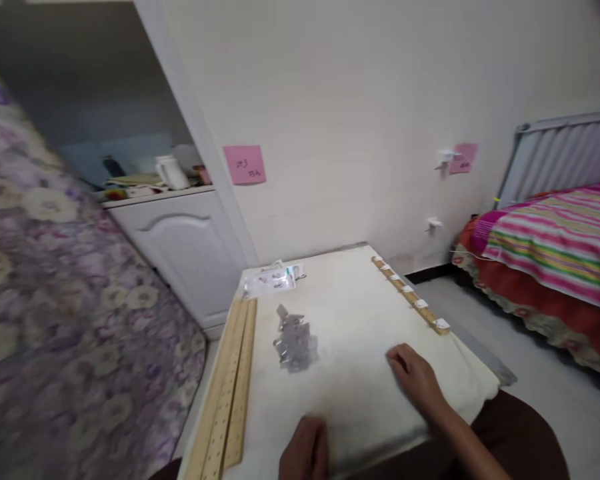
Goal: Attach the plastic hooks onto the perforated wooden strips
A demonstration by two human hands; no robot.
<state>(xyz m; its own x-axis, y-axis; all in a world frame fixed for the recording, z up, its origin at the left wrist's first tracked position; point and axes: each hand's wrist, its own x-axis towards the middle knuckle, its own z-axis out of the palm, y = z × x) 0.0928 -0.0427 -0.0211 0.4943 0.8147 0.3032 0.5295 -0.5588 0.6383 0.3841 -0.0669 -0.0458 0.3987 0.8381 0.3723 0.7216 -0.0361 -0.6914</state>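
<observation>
My left hand point(305, 450) rests as a loose fist at the table's near edge, partly cut off by the frame. My right hand point(416, 377) lies curled on the tabletop further right, with nothing visible in it. Ahead of my left hand sits a pile of small grey, see-through pieces point(296, 341), too blurred to name. Beyond my right hand, a narrow wooden strip point(434, 319) runs along the right edge, with several small white tags point(421, 304) spaced along it. Neither hand touches the pile or the strip.
Long wooden strips with holes point(240, 383) line the left edge of the pale-covered table point(350, 313). A clear plastic packet point(270, 280) lies at the back left. Beyond are a wall, a floral curtain point(80, 300), a cabinet point(185, 253) and a bed point(555, 247).
</observation>
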